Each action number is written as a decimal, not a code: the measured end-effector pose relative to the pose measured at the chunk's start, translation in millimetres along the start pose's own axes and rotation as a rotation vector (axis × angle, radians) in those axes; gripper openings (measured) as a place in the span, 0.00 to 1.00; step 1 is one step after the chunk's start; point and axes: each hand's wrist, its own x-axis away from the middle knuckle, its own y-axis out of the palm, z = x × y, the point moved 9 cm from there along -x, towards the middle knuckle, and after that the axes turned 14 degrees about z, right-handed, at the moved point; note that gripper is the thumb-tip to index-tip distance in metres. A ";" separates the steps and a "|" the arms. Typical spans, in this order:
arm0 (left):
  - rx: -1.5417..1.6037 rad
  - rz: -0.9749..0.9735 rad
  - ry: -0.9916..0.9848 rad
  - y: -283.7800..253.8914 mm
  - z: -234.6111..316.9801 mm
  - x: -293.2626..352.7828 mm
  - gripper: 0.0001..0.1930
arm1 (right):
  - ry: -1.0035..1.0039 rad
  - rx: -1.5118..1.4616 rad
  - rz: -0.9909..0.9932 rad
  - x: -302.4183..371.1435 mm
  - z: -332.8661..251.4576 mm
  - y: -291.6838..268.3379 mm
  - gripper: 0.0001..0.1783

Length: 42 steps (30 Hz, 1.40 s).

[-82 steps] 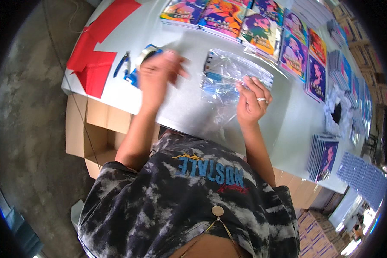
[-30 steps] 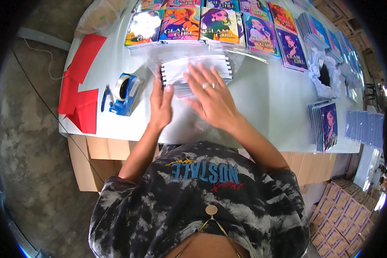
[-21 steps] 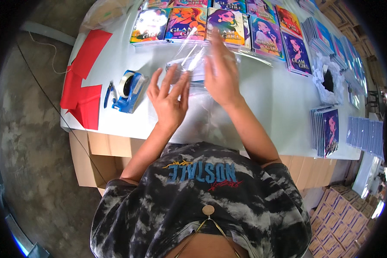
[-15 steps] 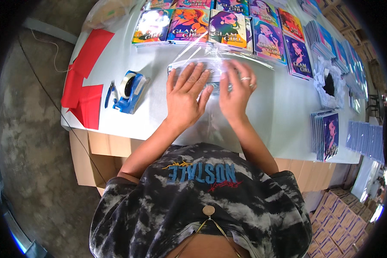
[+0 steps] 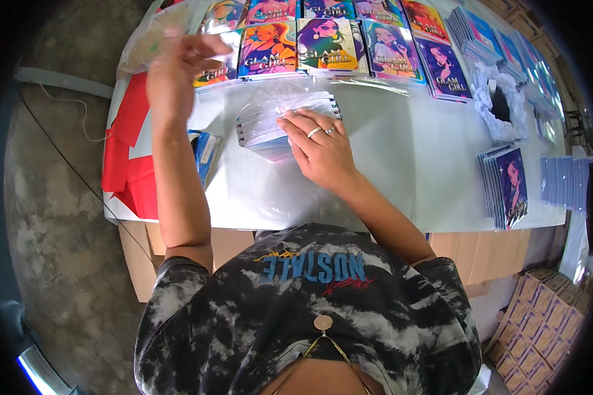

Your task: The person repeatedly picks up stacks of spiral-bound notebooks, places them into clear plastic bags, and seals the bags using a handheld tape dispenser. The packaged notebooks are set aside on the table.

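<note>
One plastic-covered stack of spiral notebooks (image 5: 262, 129) lies on the white table (image 5: 389, 168), partly under the right hand (image 5: 323, 143), whose fingers rest close together; the blurred left hand (image 5: 179, 71) is raised leftward, its grip impossible to tell.

Mottled grey floor (image 5: 53, 230), white table (image 5: 435, 178)

Left of the plastic-wrapped stack (image 5: 265, 129), which the right hand (image 5: 323, 143) partly covers, the left hand (image 5: 183, 62) is blurred and its forearm (image 5: 180, 184) hides much of a blue tape dispenser (image 5: 206, 155).
</note>
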 end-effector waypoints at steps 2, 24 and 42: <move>-0.127 0.084 0.226 -2.0 19.3 -0.2 0.25 | -0.010 0.001 0.010 -0.5 -2.9 0.2 0.21; -0.932 0.265 -0.243 -184.9 -160.4 204.5 0.39 | -0.014 -0.184 0.371 6.8 11.1 -12.4 0.08; -0.325 0.316 -0.989 -166.4 -267.0 150.0 0.23 | 0.006 0.005 0.402 7.4 8.3 2.0 0.12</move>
